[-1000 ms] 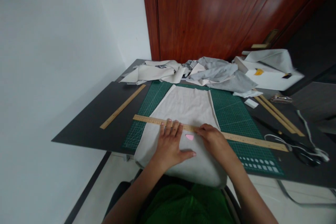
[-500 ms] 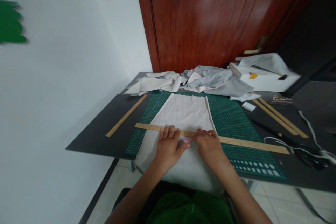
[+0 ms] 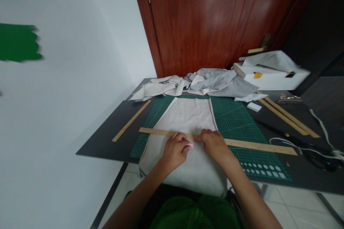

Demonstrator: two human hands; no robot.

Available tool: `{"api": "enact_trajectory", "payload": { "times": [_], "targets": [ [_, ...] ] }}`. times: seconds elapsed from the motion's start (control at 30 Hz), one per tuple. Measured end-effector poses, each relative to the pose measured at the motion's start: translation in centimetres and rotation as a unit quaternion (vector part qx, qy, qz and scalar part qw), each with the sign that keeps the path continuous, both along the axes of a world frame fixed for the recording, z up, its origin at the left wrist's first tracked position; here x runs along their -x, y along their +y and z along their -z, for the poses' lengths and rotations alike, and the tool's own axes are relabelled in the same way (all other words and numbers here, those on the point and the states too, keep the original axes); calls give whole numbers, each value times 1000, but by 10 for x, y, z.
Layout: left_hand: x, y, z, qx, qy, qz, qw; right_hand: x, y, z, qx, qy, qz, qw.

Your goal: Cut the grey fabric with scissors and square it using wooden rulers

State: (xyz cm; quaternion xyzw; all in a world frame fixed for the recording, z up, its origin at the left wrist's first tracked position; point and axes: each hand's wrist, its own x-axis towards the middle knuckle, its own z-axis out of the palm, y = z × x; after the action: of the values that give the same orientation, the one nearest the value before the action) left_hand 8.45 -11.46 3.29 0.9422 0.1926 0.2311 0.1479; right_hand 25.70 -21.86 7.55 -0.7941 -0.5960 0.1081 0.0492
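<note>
A long wooden ruler (image 3: 249, 145) lies crosswise over a piece of off-white fabric (image 3: 192, 114), which is spread on a green cutting mat (image 3: 231, 114) and hangs over the near table edge. My left hand (image 3: 175, 150) is closed just below the ruler, with a small pink piece of tailor's chalk (image 3: 190, 145) between thumb and fingers. With curled fingers, my right hand (image 3: 214, 145) presses the ruler down onto the fabric. Its fingertips are partly hidden from view.
Crumpled grey and off-white cloth (image 3: 215, 81) lies along the back, beside a white box (image 3: 274, 78). Another ruler (image 3: 131, 121) rests at left, and two wooden strips (image 3: 285, 114) at right. Large black scissors (image 3: 287, 135) and a white cord (image 3: 326, 132) are on the dark table (image 3: 102, 132).
My left hand has drawn its flat fingers back from the ruler and closed around the pink chalk. My right hand stays on the ruler. The camera view has shifted slightly.
</note>
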Motion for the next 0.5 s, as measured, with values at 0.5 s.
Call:
{"api": "enact_trajectory", "payload": {
  "times": [0.5],
  "targets": [
    [-10, 28, 5, 9, -27, 35, 999, 3, -1, -2, 5, 3, 4, 1000]
  ]
}}
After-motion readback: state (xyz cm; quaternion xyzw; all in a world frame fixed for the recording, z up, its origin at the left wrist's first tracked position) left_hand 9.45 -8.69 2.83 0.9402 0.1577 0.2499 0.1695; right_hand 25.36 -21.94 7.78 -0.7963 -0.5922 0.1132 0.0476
